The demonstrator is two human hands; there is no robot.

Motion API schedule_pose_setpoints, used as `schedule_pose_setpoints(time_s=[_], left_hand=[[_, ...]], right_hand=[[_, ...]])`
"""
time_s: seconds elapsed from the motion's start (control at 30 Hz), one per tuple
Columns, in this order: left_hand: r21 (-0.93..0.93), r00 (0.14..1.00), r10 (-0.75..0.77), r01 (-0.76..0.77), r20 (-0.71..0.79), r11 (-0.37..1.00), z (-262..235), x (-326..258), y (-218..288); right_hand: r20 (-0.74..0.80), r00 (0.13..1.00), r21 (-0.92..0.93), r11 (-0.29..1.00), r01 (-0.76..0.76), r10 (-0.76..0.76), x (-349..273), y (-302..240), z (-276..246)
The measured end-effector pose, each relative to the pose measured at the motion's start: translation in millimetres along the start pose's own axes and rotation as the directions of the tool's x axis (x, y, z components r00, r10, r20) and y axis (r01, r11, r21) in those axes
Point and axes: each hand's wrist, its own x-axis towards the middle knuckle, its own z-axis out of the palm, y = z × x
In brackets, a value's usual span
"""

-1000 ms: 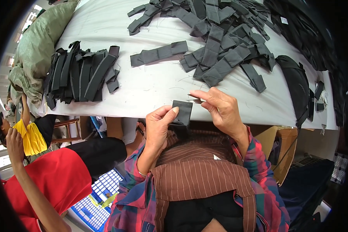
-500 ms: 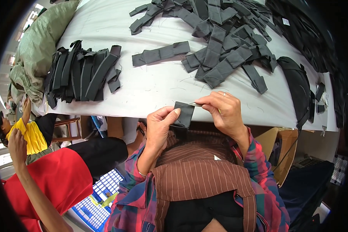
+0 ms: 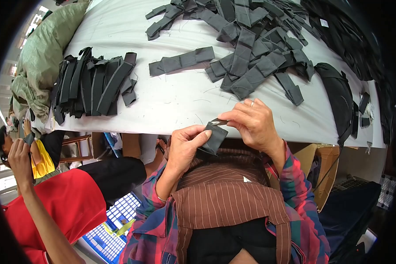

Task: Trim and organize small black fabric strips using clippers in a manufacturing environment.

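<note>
Between the thumb and fingers of my left hand (image 3: 187, 145) is a dark grey fabric piece (image 3: 215, 138), held tilted near the table's front edge. My right hand (image 3: 253, 123) is closed around a small pointed metal tool (image 3: 219, 122), perhaps thread snips; the fingers cover most of it. Its tip touches or overlaps the upper edge of the fabric. Beyond my hands lies a loose pile of similar dark grey fabric strips (image 3: 244, 50). One separate strip (image 3: 180, 60) rests left of that pile.
A row of black strips (image 3: 92, 83) lies at the left of the white-covered table (image 3: 163, 103). Green sacking (image 3: 48, 48) bulges at the far left. A person in red (image 3: 70, 198) sits close on my left. Black fabric (image 3: 336, 94) and a cardboard box (image 3: 325, 165) are at right.
The fabric piece has turned and tilted to the right in my left hand. The tool has moved slightly left over its upper edge. The neighbour's raised hand has shifted.
</note>
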Motion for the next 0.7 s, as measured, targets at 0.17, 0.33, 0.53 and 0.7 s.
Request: schedule_pose_setpoints(time_s=[0.17,0.33,0.53,0.7], left_hand=[[0.008,1.000,-0.006,0.005,0.006,1.000,1.1,-1.4,0.2],[0.016,1.000,-0.004,0.004,0.014,1.000,-2.0,-0.8,-2.5],[-0.004,0.999,-0.018,0.018,0.044,1.000,-0.6,2.9,-1.0],[0.034,1.000,0.001,-0.002,0.019,0.999,-4.3,-3.8,2.2]], right_hand=[[0.023,1.000,-0.011,1.000,0.013,-0.013,-1.9,3.2,-3.8],[0.040,0.999,0.016,1.000,0.017,-0.017,-2.5,0.3,-3.7],[-0.010,1.000,0.065,0.998,0.011,-0.011,-3.4,4.0,1.3],[0.029,0.999,0.093,0.996,0.017,-0.020,5.8,-3.1,5.5]])
